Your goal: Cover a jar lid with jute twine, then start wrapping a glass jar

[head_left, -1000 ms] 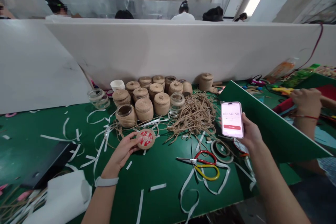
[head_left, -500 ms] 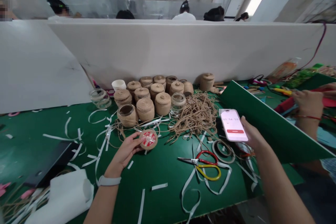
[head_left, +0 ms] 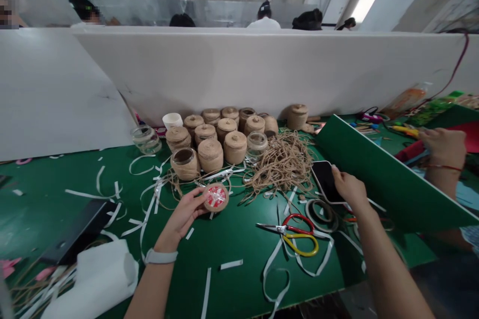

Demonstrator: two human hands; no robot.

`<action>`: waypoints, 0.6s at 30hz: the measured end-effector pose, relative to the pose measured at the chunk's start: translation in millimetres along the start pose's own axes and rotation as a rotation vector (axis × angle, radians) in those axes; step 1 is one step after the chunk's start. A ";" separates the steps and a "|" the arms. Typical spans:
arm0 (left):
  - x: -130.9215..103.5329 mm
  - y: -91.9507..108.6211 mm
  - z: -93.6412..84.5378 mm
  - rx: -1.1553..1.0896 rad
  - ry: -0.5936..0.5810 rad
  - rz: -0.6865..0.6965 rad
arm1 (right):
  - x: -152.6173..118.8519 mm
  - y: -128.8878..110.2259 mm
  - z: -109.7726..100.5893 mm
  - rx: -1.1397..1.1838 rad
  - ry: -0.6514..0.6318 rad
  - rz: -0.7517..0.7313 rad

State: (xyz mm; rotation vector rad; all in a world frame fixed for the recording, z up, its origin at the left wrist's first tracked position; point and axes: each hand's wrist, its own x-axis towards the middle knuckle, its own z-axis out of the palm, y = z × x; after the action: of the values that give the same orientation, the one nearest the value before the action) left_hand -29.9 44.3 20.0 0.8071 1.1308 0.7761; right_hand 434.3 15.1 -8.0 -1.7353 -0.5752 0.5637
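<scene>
Item one: a small round disc of brown wound twine, its face red and white under a shiny clear layer. Position: above the front middle of the green tabletop, just in front of the jar group, face tipped up. The left hand grips it by its left edge between thumb and fingers.

Item two: a flat phone with a dark screen and pale rim, slanted, at right of centre. The right hand is closed on its right edge; whether the phone touches the table cannot be told.

Surroundings: a cluster of squat brown twine-wrapped jars, most lidded; the wrapped jar at front left is open-mouthed. Two clear glass jars, one at the cluster's left, one at its right. A loose heap of brown twine, between cluster and phone.

In the way: metal scissors with one red and one yellow handle, lying between the hands, points leftward; rings of tape just below the phone; narrow white strips, scattered; an upright green board, close at the right hand's right.
</scene>
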 end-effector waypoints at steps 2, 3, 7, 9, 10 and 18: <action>-1.1 1.3 1.2 -0.004 -0.005 -0.004 | -20.8 -12.8 7.2 -0.250 0.116 -0.130; -1.5 1.6 1.5 -0.007 -0.010 -0.005 | -34.3 -20.2 13.4 -0.332 0.141 -0.199; -2.0 -0.6 0.3 -0.009 -0.043 -0.011 | -105.4 -47.5 58.7 -0.220 -0.144 -0.358; -2.0 -2.9 -0.8 -0.004 -0.054 -0.023 | -142.4 -54.2 89.2 -0.143 -0.434 -0.467; -2.2 -3.9 -1.2 -0.001 -0.064 -0.027 | -158.4 -55.1 104.1 -0.121 -0.528 -0.524; -2.7 -3.5 -0.1 -0.002 -0.150 -0.008 | -191.5 -48.0 154.3 -0.493 -0.805 -0.712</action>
State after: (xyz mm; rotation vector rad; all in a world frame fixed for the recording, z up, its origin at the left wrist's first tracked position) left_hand -30.2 40.3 18.2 0.8441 0.9990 0.6980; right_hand 185.2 16.0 18.8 -1.5321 -1.9374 0.6143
